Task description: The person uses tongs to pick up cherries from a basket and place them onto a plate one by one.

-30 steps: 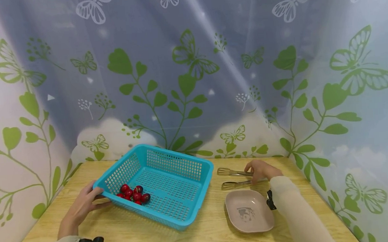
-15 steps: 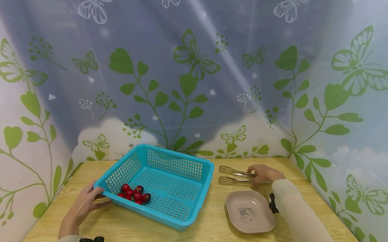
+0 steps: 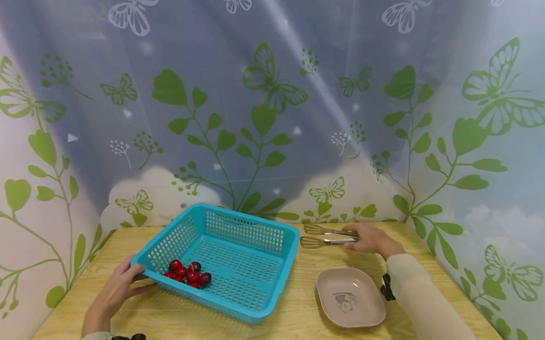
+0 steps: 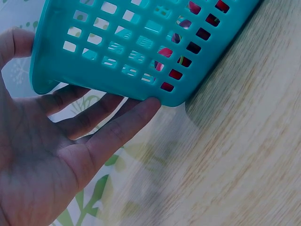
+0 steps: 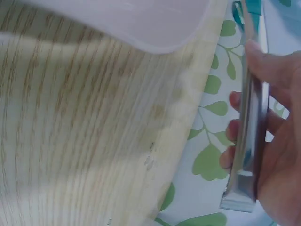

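My left hand [image 3: 108, 296] grips the left corner of a blue plastic basket [image 3: 214, 299]. In the left wrist view the thumb lies at the rim and the fingers reach along the outer side to the bottom corner. Several dark red cherries [image 3: 192, 276] lie inside at the basket's left front. My right hand [image 3: 373, 240] holds metal tongs [image 3: 329, 240] by the handle end, thumb on one side and fingers curled round the other, as the right wrist view shows. Their slotted heads stand apart and point left, close to the basket's right rim.
A pinkish square dish [image 3: 374, 308] with a panda print stands on the wooden table [image 3: 303, 322], in front of the right hand and right of the basket. A curtain [image 3: 327, 151] with leaves and butterflies hangs behind the table and along both sides.
My right hand has taken up the tongs and shifted them slightly back and left; their heads have come closer together. The left hand and basket have stayed put.
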Demonstrator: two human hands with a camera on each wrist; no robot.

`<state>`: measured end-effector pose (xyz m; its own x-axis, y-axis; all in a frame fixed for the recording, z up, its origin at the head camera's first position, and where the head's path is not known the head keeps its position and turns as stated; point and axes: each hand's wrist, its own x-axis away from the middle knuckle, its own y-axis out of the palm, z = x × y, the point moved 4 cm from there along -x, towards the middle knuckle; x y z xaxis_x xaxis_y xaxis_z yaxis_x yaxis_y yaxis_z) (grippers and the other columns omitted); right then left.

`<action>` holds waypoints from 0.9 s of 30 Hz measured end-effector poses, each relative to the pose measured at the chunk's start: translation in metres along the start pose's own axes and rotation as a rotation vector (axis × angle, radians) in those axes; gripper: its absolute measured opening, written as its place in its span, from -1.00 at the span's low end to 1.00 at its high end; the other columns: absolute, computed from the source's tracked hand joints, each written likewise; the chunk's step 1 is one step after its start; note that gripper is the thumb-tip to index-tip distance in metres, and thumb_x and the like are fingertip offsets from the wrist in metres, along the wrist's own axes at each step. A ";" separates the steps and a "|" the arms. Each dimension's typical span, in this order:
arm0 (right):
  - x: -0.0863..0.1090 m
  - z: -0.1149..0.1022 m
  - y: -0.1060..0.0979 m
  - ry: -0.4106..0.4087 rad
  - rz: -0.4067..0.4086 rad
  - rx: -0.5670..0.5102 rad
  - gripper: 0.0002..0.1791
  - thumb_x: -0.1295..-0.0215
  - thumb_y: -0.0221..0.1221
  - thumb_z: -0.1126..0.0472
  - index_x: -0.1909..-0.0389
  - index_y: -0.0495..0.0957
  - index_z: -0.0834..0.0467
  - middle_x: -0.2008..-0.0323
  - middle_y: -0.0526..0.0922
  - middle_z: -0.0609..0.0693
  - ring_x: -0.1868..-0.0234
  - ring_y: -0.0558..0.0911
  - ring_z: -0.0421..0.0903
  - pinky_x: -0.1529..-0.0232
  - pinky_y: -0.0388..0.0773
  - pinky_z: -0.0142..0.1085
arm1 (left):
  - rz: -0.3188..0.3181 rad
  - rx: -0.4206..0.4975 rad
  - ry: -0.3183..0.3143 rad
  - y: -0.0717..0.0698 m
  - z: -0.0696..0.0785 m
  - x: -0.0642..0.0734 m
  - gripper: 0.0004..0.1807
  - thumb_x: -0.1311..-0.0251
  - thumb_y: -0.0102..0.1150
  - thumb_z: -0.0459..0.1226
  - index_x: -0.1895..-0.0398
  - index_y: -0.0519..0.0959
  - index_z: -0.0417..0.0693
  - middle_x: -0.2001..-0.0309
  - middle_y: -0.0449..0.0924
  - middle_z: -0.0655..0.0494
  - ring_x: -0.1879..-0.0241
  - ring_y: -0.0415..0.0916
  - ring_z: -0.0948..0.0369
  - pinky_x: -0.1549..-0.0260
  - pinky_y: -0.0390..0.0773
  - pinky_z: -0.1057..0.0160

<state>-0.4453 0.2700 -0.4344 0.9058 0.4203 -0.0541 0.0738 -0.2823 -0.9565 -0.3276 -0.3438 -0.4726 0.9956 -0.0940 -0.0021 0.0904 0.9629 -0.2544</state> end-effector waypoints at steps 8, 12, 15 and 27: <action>0.003 -0.015 -0.010 -0.048 0.148 0.095 -0.36 -0.36 0.28 -0.16 -0.35 0.56 0.09 -0.01 0.73 0.15 0.19 0.67 0.01 0.40 0.60 -0.16 | 0.000 0.004 0.003 0.000 -0.001 0.000 -0.43 -0.57 -0.27 -0.24 -0.48 0.06 -0.43 -0.35 0.25 -0.50 0.03 0.58 0.35 -0.13 0.76 -0.08; 0.008 -0.022 -0.018 -0.092 0.237 0.141 -0.40 -0.35 0.30 -0.11 -0.35 0.56 0.01 0.04 0.69 0.13 0.38 0.56 -0.11 0.60 0.34 -0.33 | -0.004 0.009 0.003 0.000 0.000 0.000 -0.42 -0.57 -0.27 -0.24 -0.49 0.05 -0.44 -0.36 0.24 -0.50 0.02 0.58 0.34 -0.14 0.76 -0.08; 0.011 -0.025 -0.023 -0.131 0.317 0.172 -0.43 -0.31 0.35 -0.07 -0.32 0.60 -0.04 0.03 0.66 0.11 0.48 0.48 -0.18 0.70 0.20 -0.39 | -0.009 0.007 -0.001 0.001 0.000 0.001 -0.40 -0.56 -0.27 -0.25 -0.51 0.02 -0.44 -0.37 0.22 -0.52 0.02 0.57 0.33 -0.14 0.76 -0.08; 0.008 -0.052 -0.052 -0.213 0.465 0.189 -0.43 -0.23 0.41 -0.08 -0.28 0.64 -0.08 0.03 0.64 0.06 0.56 0.40 -0.23 0.74 0.15 -0.43 | 0.004 0.013 0.007 0.001 0.001 0.002 -0.39 -0.57 -0.27 -0.25 -0.52 0.01 -0.45 -0.38 0.21 -0.54 0.03 0.56 0.35 -0.13 0.76 -0.08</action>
<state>-0.4203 0.2428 -0.3704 0.7187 0.4596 -0.5218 -0.4086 -0.3281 -0.8517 -0.3258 -0.3428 -0.4715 0.9958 -0.0914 -0.0099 0.0864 0.9665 -0.2419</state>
